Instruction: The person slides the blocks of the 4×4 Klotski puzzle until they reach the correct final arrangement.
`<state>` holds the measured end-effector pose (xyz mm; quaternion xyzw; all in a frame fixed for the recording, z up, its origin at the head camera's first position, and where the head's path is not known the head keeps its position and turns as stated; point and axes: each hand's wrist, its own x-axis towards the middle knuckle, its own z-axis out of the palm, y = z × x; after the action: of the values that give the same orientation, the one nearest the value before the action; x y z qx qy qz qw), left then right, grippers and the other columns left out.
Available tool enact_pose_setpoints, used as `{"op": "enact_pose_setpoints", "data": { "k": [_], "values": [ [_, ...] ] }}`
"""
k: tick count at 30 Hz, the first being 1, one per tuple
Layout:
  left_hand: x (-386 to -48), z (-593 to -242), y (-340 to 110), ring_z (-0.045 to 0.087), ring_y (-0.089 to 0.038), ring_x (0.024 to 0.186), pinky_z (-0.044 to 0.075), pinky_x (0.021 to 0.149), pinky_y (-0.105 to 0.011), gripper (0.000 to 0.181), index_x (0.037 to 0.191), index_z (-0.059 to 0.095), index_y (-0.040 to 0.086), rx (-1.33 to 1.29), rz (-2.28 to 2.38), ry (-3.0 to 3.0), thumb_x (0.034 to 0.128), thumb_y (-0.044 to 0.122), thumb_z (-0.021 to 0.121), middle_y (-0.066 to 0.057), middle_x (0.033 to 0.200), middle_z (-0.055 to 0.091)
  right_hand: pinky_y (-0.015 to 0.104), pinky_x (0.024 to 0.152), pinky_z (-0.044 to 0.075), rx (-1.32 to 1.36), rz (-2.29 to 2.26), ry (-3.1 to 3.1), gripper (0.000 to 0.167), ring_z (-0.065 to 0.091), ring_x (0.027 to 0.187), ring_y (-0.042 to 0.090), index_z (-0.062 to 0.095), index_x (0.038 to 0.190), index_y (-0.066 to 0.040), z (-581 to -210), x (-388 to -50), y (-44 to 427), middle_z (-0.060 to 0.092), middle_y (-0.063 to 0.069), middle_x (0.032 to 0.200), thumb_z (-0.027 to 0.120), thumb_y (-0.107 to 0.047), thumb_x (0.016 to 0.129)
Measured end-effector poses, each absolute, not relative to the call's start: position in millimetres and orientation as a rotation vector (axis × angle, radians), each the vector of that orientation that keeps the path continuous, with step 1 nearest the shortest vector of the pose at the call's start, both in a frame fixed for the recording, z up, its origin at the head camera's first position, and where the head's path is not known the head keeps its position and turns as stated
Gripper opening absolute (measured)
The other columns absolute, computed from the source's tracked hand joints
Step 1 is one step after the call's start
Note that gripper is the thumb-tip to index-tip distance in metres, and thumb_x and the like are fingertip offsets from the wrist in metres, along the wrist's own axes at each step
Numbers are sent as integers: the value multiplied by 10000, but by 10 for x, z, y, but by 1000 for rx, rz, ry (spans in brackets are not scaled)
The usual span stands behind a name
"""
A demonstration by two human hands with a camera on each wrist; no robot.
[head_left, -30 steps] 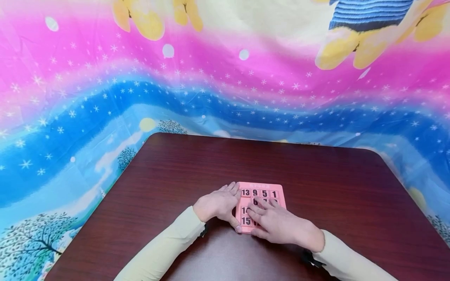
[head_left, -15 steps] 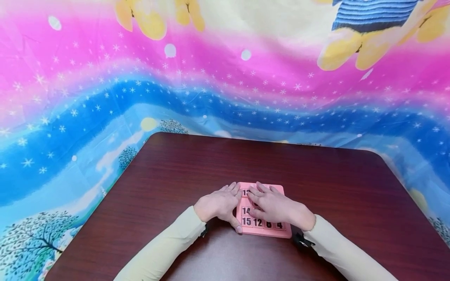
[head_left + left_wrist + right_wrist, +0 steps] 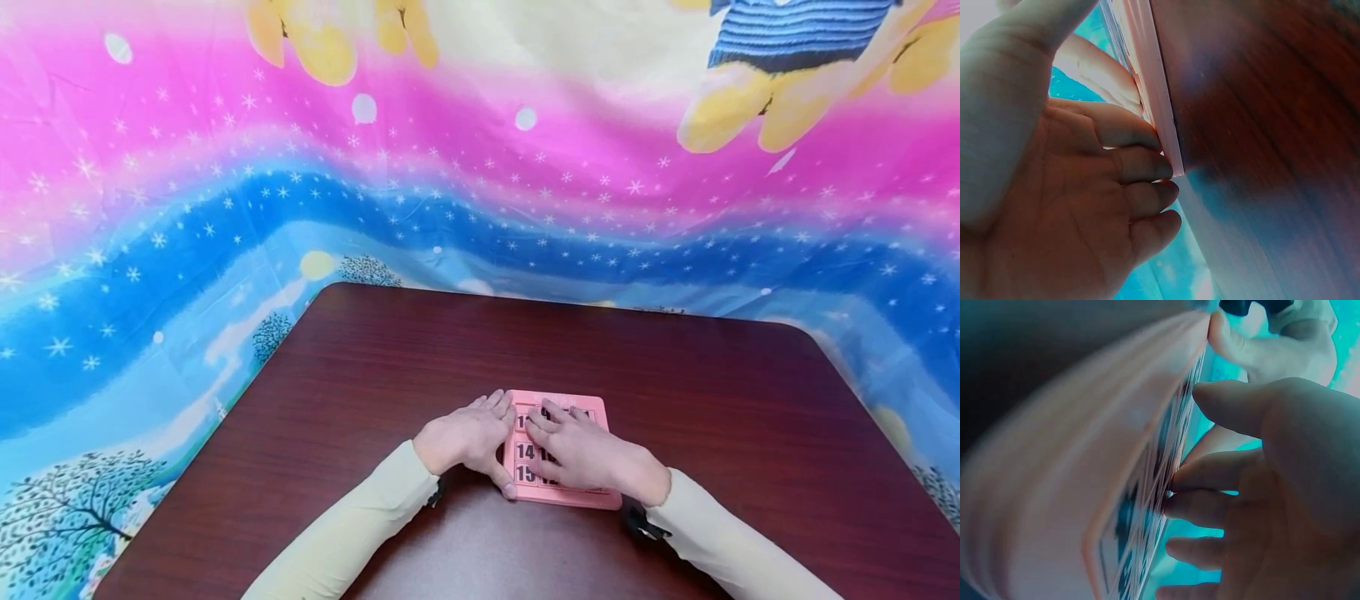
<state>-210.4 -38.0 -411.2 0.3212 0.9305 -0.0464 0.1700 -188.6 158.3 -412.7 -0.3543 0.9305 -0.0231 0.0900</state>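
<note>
- On the dark reddish table (image 3: pixel 375 358), a pink number board (image 3: pixel 566 502) lies flat.
- Along its left edge, the left hand (image 3: pixel 468 437) rests, fingers extended, thumb spread apart at the near corner.
- Above its number tiles (image 3: pixel 525 451), the right hand (image 3: pixel 581 450) is spread, fingers reaching across; 14 and 15 show to the left.

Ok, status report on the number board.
Left fingers against left edge of pink board, right fingers on tiles. Board flat on table. Several tiles covered.
</note>
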Motion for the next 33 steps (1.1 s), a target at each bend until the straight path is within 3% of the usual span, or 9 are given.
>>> {"op": "enact_pose_setpoints", "data": {
  "k": [6, 18, 33],
  "values": [
    [-2102, -4109, -391, 137, -260, 1536, 173, 1267, -351, 1244, 1549, 248, 29, 918, -127, 2651, 657, 751, 726, -157, 1643, 154, 684, 1096, 341, -1162, -29, 2794, 529, 387, 1410, 417, 536, 1398, -42, -4127, -1750, 1592, 519, 150, 1461, 556, -355, 972],
    [-2099, -4113, -383, 139, -262, 1536, 173, 1266, -354, 1255, 1548, 252, 25, 915, -111, 2655, 644, 748, 737, -160, 1642, 156, 681, 1150, 253, -958, -201, 2757, 625, 218, 1490, 416, 429, 1484, -79, -4073, -1892, 1817, 364, 135, 1573, 567, -415, 975],
    [-2110, -4128, -379, 131, -252, 1538, 165, 1268, -342, 1264, 1550, 247, 31, 909, -120, 2653, 638, 760, 730, -156, 1645, 147, 705, 1137, 245, -863, -167, 2756, 656, 194, 1503, 393, 404, 1501, -99, -4162, -1945, 1836, 338, 102, 1592, 551, -458, 973]
  ]
}}
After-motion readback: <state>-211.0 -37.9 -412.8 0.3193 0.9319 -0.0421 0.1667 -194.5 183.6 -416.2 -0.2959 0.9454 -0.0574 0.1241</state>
